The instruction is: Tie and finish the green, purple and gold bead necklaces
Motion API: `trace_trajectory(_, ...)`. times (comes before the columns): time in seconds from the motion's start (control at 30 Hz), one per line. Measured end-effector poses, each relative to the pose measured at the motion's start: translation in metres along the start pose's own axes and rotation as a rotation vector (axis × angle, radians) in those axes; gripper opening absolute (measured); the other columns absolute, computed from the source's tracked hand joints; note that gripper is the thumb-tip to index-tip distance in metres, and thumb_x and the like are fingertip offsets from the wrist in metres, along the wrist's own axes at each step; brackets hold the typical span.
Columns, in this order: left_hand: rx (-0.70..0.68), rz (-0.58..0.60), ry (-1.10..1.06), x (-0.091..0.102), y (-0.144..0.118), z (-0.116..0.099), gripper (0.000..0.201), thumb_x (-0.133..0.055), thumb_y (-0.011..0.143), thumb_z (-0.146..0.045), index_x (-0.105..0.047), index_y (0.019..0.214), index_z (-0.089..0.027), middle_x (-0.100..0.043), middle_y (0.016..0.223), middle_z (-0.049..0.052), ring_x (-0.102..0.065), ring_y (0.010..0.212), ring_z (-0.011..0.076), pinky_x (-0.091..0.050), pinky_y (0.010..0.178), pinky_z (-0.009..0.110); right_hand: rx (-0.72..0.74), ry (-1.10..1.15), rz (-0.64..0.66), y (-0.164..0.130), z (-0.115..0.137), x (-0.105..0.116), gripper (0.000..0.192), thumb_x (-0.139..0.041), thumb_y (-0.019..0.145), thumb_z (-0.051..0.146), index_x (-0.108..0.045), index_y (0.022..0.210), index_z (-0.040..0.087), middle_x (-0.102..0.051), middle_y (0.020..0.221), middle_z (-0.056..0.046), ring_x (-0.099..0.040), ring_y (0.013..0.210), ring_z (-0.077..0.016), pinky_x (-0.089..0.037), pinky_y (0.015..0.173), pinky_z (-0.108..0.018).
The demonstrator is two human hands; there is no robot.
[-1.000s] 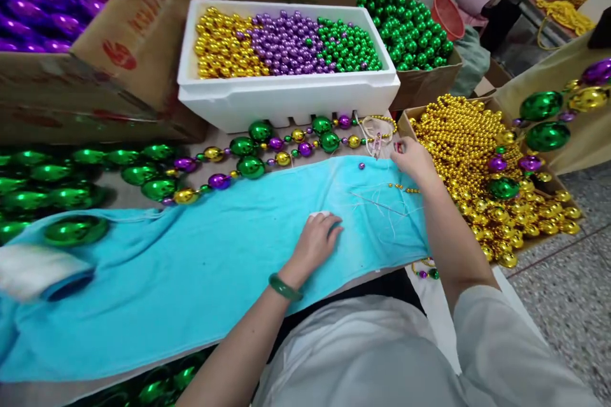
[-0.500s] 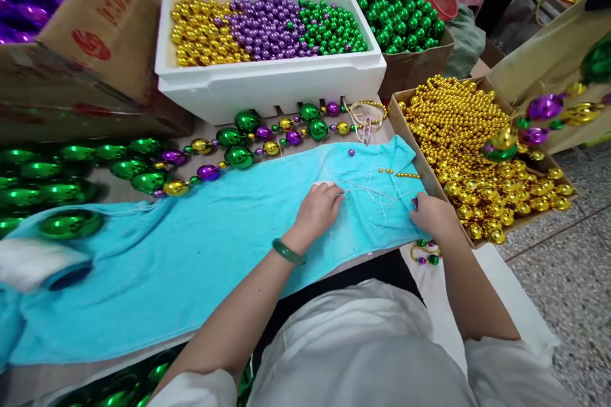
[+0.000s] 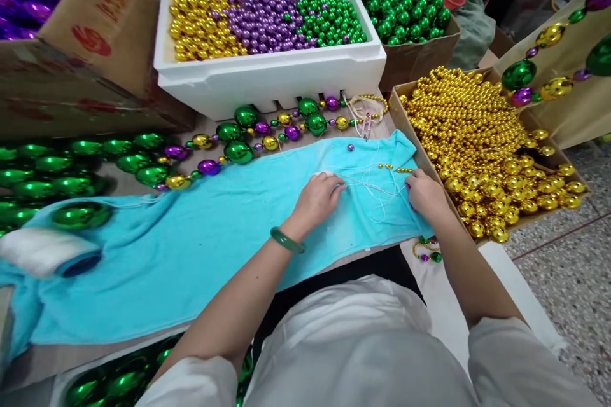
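Observation:
My left hand, with a green bangle at its wrist, is closed in a pinch on white string over the turquoise towel. Loops of the string run across the cloth toward my right hand. That hand is curled closed near the towel's right edge; a small dark reddish bit shows at its fingers, too small to name. Just beyond it lies a short row of gold beads. A single purple bead rests on the towel further back.
A white foam box holds gold, purple and green beads. At the right stands a carton of gold beads. Garlands of large beads lie along the towel's back edge. A spool of white thread lies at left.
My right hand has moved slightly up and left, closer to the row of gold beads. My left hand stays nearly in place, still pinching the string. The view has shifted a little.

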State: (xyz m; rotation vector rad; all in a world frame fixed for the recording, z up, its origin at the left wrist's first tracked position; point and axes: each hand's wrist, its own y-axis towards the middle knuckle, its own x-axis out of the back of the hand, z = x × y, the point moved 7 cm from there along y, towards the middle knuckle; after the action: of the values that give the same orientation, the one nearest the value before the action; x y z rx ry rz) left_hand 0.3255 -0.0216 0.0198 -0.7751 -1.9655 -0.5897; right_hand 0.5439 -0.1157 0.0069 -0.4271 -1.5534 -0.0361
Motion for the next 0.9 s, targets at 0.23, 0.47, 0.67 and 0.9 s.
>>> trace_trajectory(0.23,0.129,-0.03,-0.269,0.013,0.007,0.0,0.023,-0.052,0.089,-0.027,-0.07,0.098,-0.017,-0.066,0.099,0.009,-0.06,0.095,0.0207,-0.049,0.09,0.039,0.037,0.478,-0.112,0.023,-0.012,0.027,0.026,-0.043,0.089,0.019,-0.067,0.098,0.017,-0.069,0.088,-0.007,-0.062,0.079,-0.0192,-0.043,0.069,-0.028)
trace_trajectory(0.47,0.131,0.12,-1.268,0.01,0.051,-0.071,0.043,-0.059,0.085,-0.026,-0.057,0.128,-0.022,-0.062,0.124,0.009,-0.062,0.103,0.0155,-0.053,0.073,0.023,0.31,0.805,-0.214,0.027,0.022,0.107,0.016,-0.053,0.082,0.021,-0.067,0.088,0.015,-0.06,0.065,0.001,-0.051,0.059,-0.0115,-0.038,0.06,-0.025)
trace_trajectory(0.67,0.249,0.192,-1.2,0.054,0.054,-0.062,0.026,-0.07,0.078,-0.034,-0.072,0.091,-0.012,-0.059,0.061,0.0,-0.05,0.049,0.0039,-0.036,0.044,0.016,0.399,0.8,-0.522,0.0,0.033,0.173,0.008,-0.061,0.079,0.022,-0.066,0.077,0.016,-0.06,0.066,0.002,-0.049,0.059,-0.0096,-0.036,0.056,-0.024)
trace_trajectory(0.9,0.451,-0.026,-0.747,0.174,-0.024,0.012,0.035,-0.059,0.082,-0.034,-0.068,0.105,-0.008,-0.057,0.069,-0.003,-0.052,0.06,0.0012,-0.038,0.063,0.02,0.105,1.002,-0.838,0.019,-0.022,0.157,0.012,-0.063,0.079,0.025,-0.062,0.079,0.014,-0.051,0.057,0.004,-0.048,0.049,-0.0073,-0.035,0.051,-0.024)
